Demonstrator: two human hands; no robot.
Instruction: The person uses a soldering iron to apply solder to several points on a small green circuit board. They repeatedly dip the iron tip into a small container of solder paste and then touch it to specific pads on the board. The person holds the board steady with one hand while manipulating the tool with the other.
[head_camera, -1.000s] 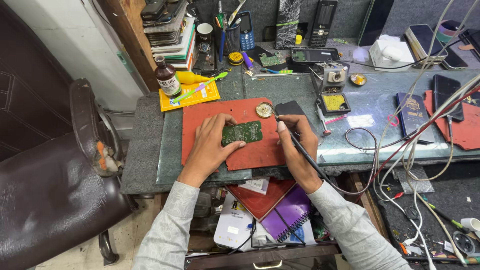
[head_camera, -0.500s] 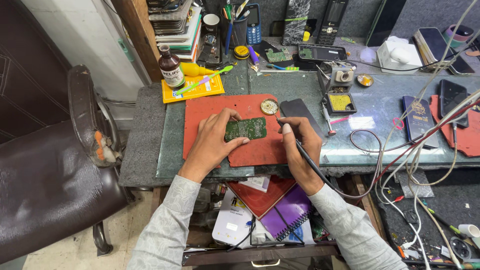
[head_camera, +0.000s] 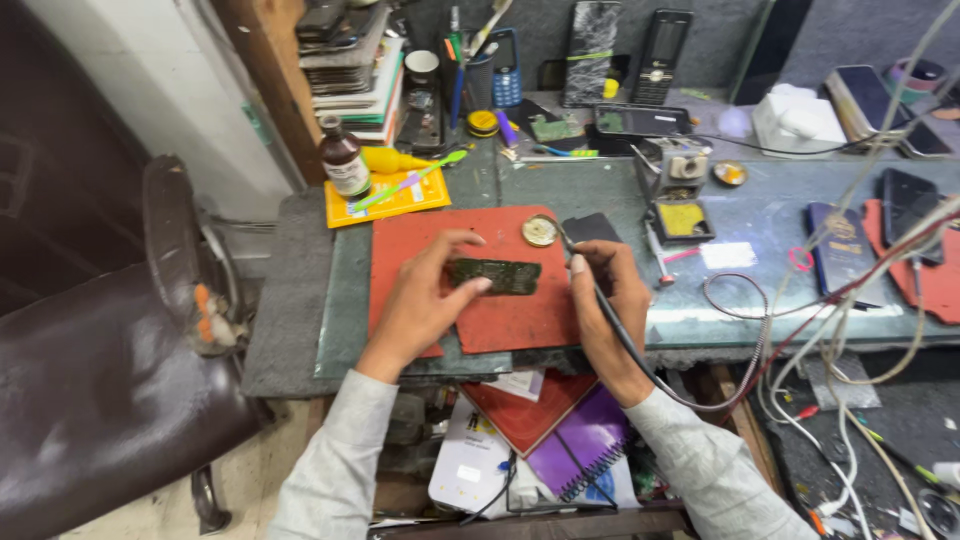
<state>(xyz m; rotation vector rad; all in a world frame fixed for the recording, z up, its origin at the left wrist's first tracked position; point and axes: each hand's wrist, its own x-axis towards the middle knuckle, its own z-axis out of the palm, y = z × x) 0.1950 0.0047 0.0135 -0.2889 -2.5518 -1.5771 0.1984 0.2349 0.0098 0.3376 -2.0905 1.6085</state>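
Observation:
A small green circuit board (head_camera: 497, 275) lies on a red mat (head_camera: 520, 315) on the glass-topped bench. My left hand (head_camera: 420, 300) pins the board's left end with thumb and fingers. My right hand (head_camera: 608, 300) grips a black soldering iron (head_camera: 580, 262) like a pen; its tip points up and left toward a round tin (head_camera: 540, 231) at the mat's top edge, just right of the board. The iron's black cord (head_camera: 680, 392) trails down off the bench edge.
A brown bottle (head_camera: 345, 160) and yellow pad (head_camera: 385, 197) sit behind the mat. Phones, a pen cup (head_camera: 478, 70) and stacked devices line the back. Cables (head_camera: 850, 300) tangle at the right. A dark chair (head_camera: 110, 380) stands left. Notebooks (head_camera: 570, 450) lie under the bench.
The iron's tip has lifted off the board toward the round tin. My left hand has slid left along the board. The camera has drifted, shifting the bench lower in view.

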